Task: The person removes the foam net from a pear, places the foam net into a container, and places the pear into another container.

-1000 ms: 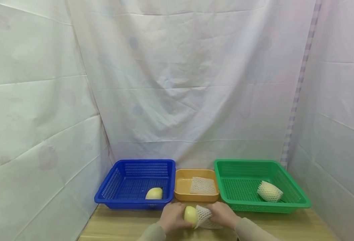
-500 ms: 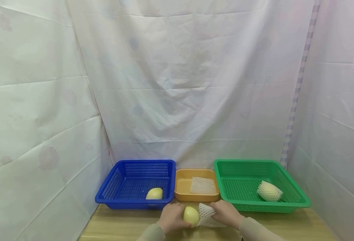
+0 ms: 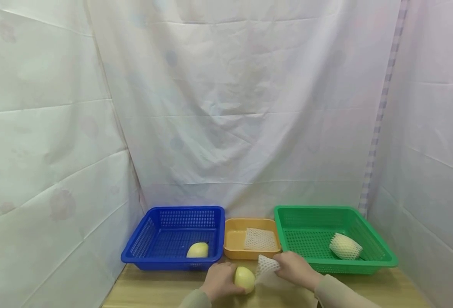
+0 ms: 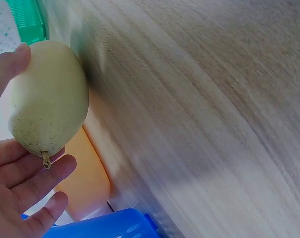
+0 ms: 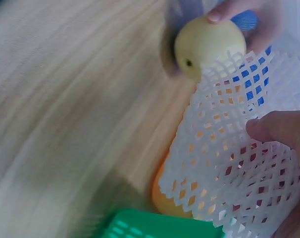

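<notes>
In the head view, I see the left hand (image 3: 219,280) with its fingers bent round a pale yellow fruit (image 3: 244,280) low over the counter (image 3: 165,286); whether the fruit rests on it I cannot tell. At two o'clock from the fruit, the right hand (image 3: 293,268) pinches a white foam net (image 3: 266,265). A blue basket (image 3: 172,259) holding another yellow fruit (image 3: 198,250) sits at ten o'clock, an orange tray (image 3: 251,255) with a flat net (image 3: 259,239) at twelve, and a green basket (image 3: 315,208) with a netted fruit (image 3: 345,247) at two.

In the left wrist view, I see the thumb on the fruit's ten o'clock side, the other fingers (image 4: 31,191) spread and loosely bent near the stem (image 4: 46,159), which points to six.

In the right wrist view, the net spreads under the right thumb, overlapping the fruit at twelve o'clock; contact I cannot tell. I judge the step as working fruit and net apart or together; the next move calls for a steady left grip and the net's mouth spread.
</notes>
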`<state>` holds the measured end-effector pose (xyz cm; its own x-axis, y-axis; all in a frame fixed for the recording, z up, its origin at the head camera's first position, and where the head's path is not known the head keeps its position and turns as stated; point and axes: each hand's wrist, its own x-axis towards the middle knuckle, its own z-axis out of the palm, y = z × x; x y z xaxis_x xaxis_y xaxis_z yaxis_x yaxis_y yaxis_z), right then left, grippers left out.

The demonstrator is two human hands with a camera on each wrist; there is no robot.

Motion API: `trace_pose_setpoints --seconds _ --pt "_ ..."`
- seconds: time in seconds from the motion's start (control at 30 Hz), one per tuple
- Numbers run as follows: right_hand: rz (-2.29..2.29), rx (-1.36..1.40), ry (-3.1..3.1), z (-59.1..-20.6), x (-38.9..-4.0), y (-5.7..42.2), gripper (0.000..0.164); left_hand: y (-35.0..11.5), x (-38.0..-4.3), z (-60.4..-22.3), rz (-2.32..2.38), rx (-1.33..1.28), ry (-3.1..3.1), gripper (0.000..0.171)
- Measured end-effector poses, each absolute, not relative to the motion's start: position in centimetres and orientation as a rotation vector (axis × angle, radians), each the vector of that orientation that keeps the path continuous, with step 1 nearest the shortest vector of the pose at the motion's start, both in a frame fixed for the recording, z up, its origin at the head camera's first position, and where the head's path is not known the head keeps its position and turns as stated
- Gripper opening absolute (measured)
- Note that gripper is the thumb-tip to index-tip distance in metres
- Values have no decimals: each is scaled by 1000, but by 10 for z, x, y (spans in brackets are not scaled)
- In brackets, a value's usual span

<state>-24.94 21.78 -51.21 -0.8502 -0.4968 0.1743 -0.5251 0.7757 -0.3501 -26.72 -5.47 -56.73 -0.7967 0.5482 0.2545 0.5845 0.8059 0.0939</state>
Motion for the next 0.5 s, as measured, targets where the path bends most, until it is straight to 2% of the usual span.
trace_pose_setpoints --seconds 0.13,0.27,0.5 --pt "614 835 -2880 -505 -252 216 17 -57 -267 -567 -254 -877 -2785 64" --pt "595 845 -2857 -499 -256 215 11 -57 -265 -565 -265 -878 -2795 62" --pt "559 875 -2806 -487 -263 214 22 -59 -264 -563 -307 -915 -2794 62"
